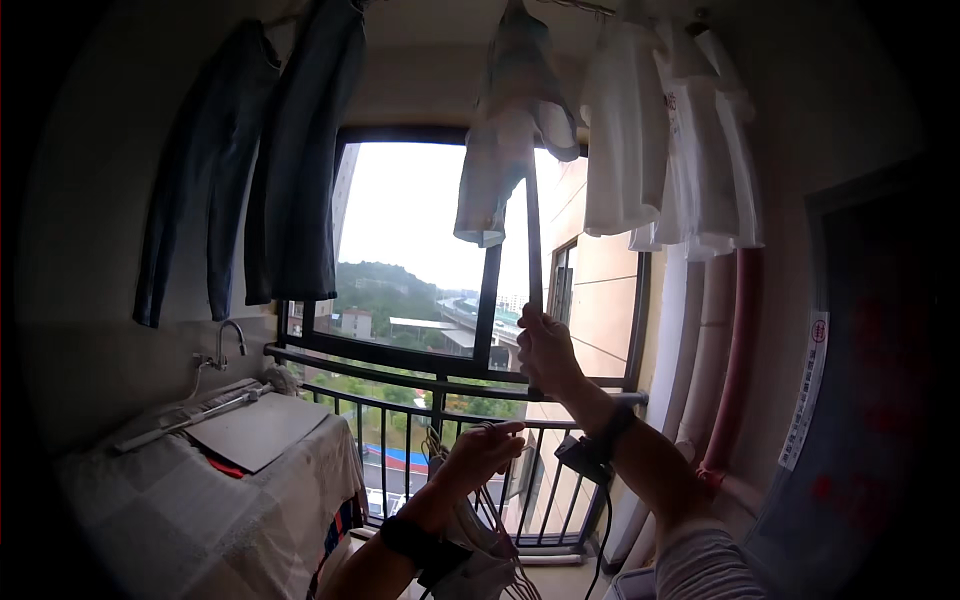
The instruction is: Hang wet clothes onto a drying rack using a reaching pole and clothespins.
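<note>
My right hand [550, 352] is wrapped around a slim dark pole [534, 232], held upright in front of the window. The pole's upper end reaches a pale, thin garment [495, 172] hanging overhead; how they meet is hidden. Lower and to the left, my left hand [480, 456] has curled fingers, with the index finger pointing right. Several thin beige hangers [491, 510] dangle from it, and some light cloth [472, 551] shows among them, partly behind my forearm. Both my wrists carry dark bands with small devices.
Dark trousers [296, 165] hang at upper left, white shirts [626, 142] at upper right. A black railing [442, 390] crosses below the window. A cloth-covered surface [247, 525] at left bears a white board [259, 427], near a tap [232, 337]. Pipes [739, 360] stand right.
</note>
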`<control>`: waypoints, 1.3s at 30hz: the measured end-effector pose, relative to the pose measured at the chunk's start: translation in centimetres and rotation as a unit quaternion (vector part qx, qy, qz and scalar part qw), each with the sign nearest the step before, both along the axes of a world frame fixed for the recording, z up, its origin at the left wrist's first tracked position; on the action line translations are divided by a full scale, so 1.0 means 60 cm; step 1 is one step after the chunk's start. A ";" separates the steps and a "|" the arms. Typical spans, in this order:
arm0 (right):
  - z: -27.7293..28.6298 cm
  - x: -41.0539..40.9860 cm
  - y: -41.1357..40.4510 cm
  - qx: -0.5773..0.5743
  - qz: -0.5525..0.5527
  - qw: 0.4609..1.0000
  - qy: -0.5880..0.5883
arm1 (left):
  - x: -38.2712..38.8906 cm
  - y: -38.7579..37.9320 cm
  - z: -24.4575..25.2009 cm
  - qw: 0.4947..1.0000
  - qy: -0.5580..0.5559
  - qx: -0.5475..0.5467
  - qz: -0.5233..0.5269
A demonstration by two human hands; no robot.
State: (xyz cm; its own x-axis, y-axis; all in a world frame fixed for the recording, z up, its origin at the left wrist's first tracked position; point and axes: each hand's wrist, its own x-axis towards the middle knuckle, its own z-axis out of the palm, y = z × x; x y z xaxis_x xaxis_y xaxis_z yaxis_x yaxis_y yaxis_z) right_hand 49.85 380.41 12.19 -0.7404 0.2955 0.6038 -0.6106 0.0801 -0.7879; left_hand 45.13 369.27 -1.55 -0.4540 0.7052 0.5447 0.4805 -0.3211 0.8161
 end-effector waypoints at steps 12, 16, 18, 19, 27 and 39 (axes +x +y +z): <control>0.323 -0.070 0.197 0.340 -0.342 0.868 0.119 | -0.021 -0.035 -0.116 0.989 -0.144 0.030 -0.033; 0.340 -0.053 0.156 0.506 -0.511 0.651 0.243 | -0.029 -0.062 -0.138 0.985 -0.171 0.019 -0.009; 0.349 -0.030 0.197 0.517 -0.547 0.573 0.324 | -0.019 -0.061 -0.134 0.984 -0.173 0.008 -0.029; 0.340 -0.018 0.183 0.364 -0.339 0.844 0.200 | -0.018 -0.070 -0.135 0.982 -0.185 0.008 -0.026; 0.204 -0.008 0.117 0.033 -0.116 0.992 0.026 | -0.014 -0.118 -0.174 0.993 -0.109 -0.043 0.025; -0.017 0.072 0.186 0.053 -0.270 0.960 0.046 | -0.029 -0.250 -0.155 0.986 -0.130 -0.055 0.086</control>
State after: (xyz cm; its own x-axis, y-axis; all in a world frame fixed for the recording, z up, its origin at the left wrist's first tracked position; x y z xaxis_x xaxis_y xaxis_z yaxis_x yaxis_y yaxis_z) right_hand 54.15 391.59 11.18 -0.4390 0.5545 0.7070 -0.5241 0.4811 -0.7028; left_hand 43.39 354.26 -10.87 -0.6855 0.6546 0.3186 0.2906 -0.1553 0.9442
